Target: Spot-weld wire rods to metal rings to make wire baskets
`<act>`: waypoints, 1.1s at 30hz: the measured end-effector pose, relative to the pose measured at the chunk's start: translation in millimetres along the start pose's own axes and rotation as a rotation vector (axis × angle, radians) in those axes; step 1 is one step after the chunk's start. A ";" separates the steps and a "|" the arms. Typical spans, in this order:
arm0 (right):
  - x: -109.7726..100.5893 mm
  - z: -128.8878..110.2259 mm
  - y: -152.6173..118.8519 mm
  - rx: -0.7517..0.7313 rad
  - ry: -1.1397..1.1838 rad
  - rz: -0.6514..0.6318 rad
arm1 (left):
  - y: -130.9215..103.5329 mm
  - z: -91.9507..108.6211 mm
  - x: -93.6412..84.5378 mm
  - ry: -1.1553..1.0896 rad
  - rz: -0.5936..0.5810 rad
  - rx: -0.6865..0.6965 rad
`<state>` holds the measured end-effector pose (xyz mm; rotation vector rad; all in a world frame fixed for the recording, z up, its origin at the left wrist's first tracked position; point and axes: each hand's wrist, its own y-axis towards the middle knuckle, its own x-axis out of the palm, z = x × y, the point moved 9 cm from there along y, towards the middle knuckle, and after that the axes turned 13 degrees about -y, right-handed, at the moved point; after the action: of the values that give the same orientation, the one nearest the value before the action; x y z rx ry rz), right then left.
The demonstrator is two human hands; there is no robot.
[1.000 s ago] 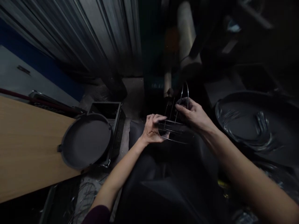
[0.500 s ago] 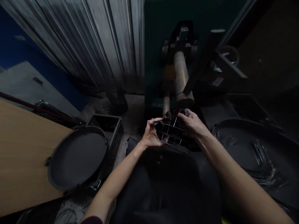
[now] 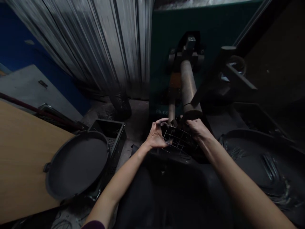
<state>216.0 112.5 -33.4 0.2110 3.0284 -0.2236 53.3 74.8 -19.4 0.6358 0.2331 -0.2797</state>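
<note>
Left fingers (image 3: 159,124): mine, clenched on the wire rack's (image 3: 177,140) left edge.
Right hand (image 3: 196,128): grips the right edge.
Rack position: between both hands, just before the roller (image 3: 188,86).
Technique: hold both sides level, even pressure.
Orientation: long axis left-right, tilted; open side seems to face away.

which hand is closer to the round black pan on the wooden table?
Left. The left hand grips the wire rack on the side facing the pan; the right hand grips the rack's far side, farther away.
</note>
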 end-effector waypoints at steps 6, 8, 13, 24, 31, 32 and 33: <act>2.3 -4.5 -1.2 -0.028 0.012 0.029 | 1.5 3.5 -4.0 0.041 0.019 0.060; -1.6 -5.8 -3.1 -0.004 -0.003 0.081 | 2.1 1.6 -3.3 0.034 0.006 0.050; -14.5 -3.2 -12.4 0.135 0.155 0.193 | -1.6 -2.5 -4.4 -0.017 0.010 0.043; 2.4 -8.6 -13.3 0.053 0.085 0.092 | -6.8 -2.2 -25.8 0.093 0.069 0.031; 11.3 -15.5 -2.9 -0.021 0.080 0.105 | -3.9 -17.8 -28.7 0.026 0.079 -0.041; 11.7 -15.8 -1.9 -0.022 0.082 0.106 | -3.2 -20.0 -28.3 0.017 0.077 -0.046; 11.8 -15.1 -1.1 -0.015 0.083 0.108 | -2.7 -21.6 -27.7 0.011 0.075 -0.049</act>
<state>202.9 115.3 -19.7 0.3912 3.0871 -0.1872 23.7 91.1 -29.5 0.5964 0.2260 -0.1981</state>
